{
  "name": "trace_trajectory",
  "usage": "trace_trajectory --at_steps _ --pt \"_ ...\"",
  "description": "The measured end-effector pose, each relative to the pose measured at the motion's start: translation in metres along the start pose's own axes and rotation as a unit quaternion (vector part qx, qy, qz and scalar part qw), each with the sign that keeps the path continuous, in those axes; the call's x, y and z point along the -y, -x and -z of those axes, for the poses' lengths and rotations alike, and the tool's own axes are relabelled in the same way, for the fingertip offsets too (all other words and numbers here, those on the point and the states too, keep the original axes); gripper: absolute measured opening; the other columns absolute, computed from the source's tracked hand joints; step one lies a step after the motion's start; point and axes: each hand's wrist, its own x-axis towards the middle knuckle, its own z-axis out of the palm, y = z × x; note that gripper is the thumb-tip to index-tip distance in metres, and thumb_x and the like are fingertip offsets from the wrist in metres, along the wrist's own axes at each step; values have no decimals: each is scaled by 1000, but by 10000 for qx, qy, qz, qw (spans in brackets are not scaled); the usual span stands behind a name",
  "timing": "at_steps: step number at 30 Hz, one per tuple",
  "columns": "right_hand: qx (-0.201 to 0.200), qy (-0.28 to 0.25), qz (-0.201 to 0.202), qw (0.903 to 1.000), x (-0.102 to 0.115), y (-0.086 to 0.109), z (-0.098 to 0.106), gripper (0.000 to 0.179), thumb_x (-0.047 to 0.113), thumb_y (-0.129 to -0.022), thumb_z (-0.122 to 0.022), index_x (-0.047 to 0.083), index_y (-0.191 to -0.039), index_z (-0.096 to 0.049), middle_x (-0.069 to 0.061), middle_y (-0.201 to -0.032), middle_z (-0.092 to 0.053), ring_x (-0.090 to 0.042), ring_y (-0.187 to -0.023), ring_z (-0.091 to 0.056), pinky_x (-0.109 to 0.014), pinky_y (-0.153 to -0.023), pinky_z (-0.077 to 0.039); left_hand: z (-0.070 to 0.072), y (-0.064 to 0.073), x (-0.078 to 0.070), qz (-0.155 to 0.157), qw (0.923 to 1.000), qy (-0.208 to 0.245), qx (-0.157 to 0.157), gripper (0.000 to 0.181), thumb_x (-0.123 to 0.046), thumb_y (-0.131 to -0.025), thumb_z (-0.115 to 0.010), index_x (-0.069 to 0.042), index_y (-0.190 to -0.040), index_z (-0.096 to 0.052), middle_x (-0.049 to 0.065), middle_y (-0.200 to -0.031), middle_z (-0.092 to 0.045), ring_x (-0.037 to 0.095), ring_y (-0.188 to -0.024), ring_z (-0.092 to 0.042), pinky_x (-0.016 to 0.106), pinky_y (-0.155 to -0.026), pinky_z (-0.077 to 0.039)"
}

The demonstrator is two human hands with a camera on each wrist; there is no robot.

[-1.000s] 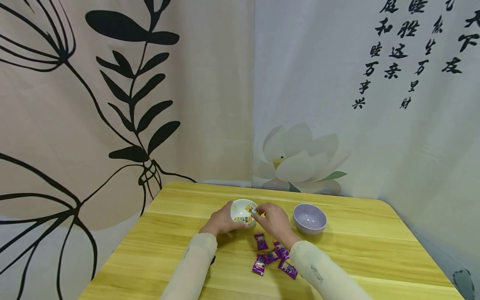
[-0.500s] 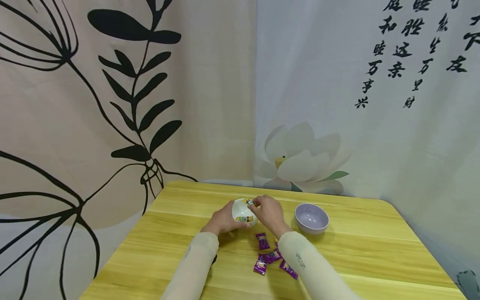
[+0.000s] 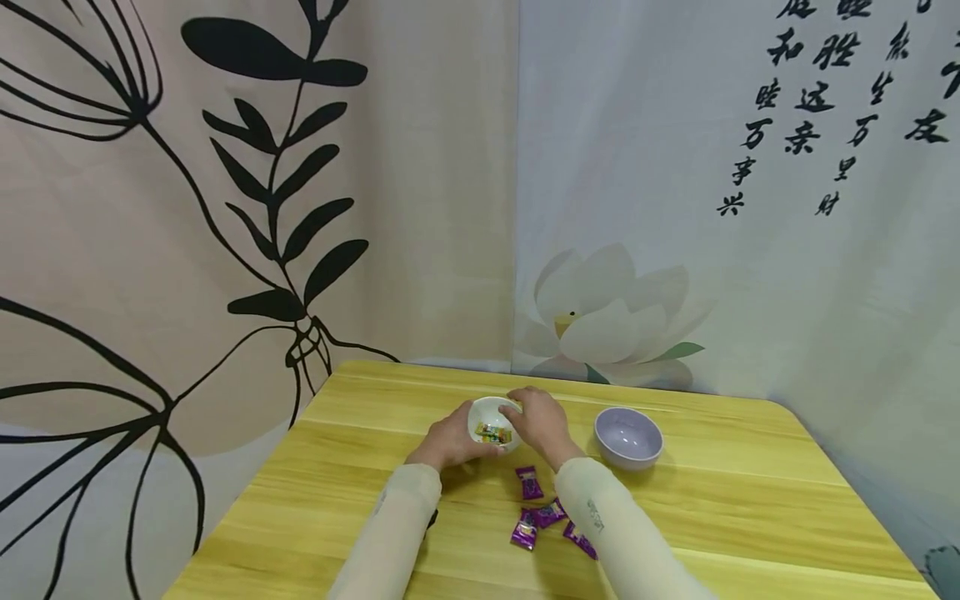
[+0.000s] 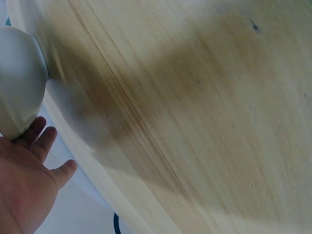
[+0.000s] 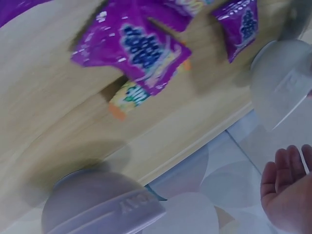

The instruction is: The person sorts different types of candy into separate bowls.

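Observation:
My left hand (image 3: 453, 442) holds the small white bowl (image 3: 491, 408) by its left side, tilted so its inside faces me. In the left wrist view, fingers lie against the bowl's outer wall (image 4: 22, 78). Yellow-and-green wrapped candies (image 3: 493, 433) lie together in the bowl. My right hand (image 3: 542, 425) is at the bowl's right rim, thumb and fingertips over the opening. The right wrist view shows that hand (image 5: 287, 190) with loosely bent fingers beside the bowl, and no candy is visible in them.
Several purple grape candies (image 3: 528, 483) lie on the wooden table (image 3: 750, 500) in front of the bowl. A yellow-wrapped candy (image 5: 129, 100) sits partly beneath one of them. To the right stands a lavender bowl (image 3: 628, 437). A printed curtain (image 3: 435, 208) hangs behind the table.
The yellow candy pinched in my right hand went into the white bowl and now lies with the other one. My right fingers have loosened at the rim. The view shifted slightly.

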Motion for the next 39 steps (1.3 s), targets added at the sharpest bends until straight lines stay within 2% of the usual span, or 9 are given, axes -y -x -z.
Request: trace_trajectory --at_steps 9,14,19,24,32,39 --pt "-114 -10 242 9996 -12 10 16 32 29 -93 -70 7 -116 -72 -15 -118 -68 -35 -106 -65 -51 -89 -52 1 0 1 125 9999 -78 13 100 -60 -69 -84 -14 -146 -40 5 -122 -61 27 -105 -58 53 -92 -48" --pt "-245 -234 173 9993 -23 20 25 31 26 -93 -70 5 -115 -72 -13 -117 -69 -33 -109 -64 -49 -93 -51 1 -1 4 178 9998 -57 -18 103 -61 -66 -85 -15 -146 -40 5 -127 -60 30 -111 -58 53 -96 -47" --pt "-118 -546 15 9984 -38 35 28 31 23 -94 -70 3 -116 -72 -13 -115 -70 -34 -109 -64 -49 -93 -51 0 -2 4 181 9998 -17 -39 105 -61 -65 -85 -15 -147 -39 5 -129 -60 29 -112 -58 52 -97 -46" --pt "17 -633 -75 9980 -52 51 29 29 23 -94 -70 5 -116 -72 -11 -114 -70 -32 -104 -65 -47 -89 -53 0 0 3 244 9997 -45 -80 107 -61 -65 -86 -14 -148 -39 5 -129 -60 28 -111 -57 51 -98 -46" --pt "53 -976 -175 9951 -64 77 30 26 19 -91 -73 4 -112 -73 -9 -109 -71 -30 -97 -66 -46 -83 -54 1 1 0 262 9996 -2 -39 105 -58 -66 -86 -12 -147 -39 6 -129 -59 28 -111 -57 52 -99 -45" --pt "167 -996 -207 9947 -75 101 28 23 14 -91 -72 1 -110 -73 -9 -106 -72 -30 -99 -66 -47 -86 -54 -1 -1 -3 196 9998 -46 2 105 -59 -66 -86 -13 -148 -38 6 -131 -58 27 -114 -56 52 -101 -44"
